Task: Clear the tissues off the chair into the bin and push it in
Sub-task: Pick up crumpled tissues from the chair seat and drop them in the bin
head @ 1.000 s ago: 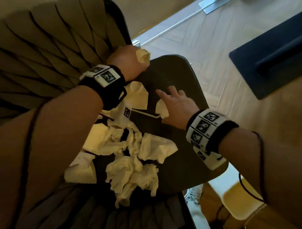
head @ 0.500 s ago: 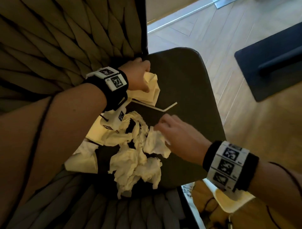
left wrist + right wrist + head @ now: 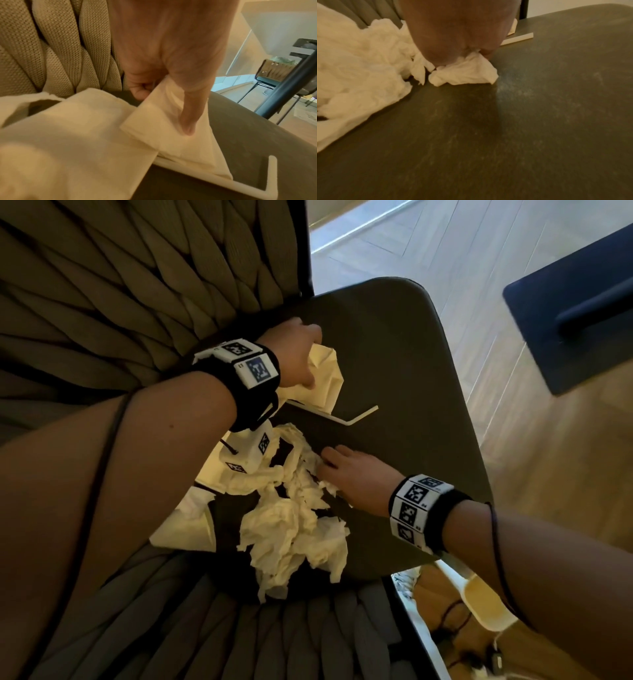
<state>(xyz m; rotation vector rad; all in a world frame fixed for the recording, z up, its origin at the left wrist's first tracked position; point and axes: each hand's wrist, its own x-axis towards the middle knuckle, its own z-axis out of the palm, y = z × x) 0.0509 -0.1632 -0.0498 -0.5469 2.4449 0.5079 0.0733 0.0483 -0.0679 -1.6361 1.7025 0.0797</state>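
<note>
Early stage: left hand (image 3: pixel 297 350) grips a folded tissue (image 3: pixel 173 121); right hand (image 3: pixel 352 477) pinches a crumpled tissue (image 3: pixel 467 73). Most tissues (image 3: pixel 294 542) still lie on the chair (image 3: pixel 411 364); bin unclear, chair unpushed.

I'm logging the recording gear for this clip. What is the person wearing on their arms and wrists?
Both forearms are bare, with no sleeves in view. The left wrist carries a black band topped with white square tiles printed with black-and-white coded markers. The right wrist has a matching black band with a row of the same marker tiles. A thin black cable runs along the left forearm, and another along the right.
</note>
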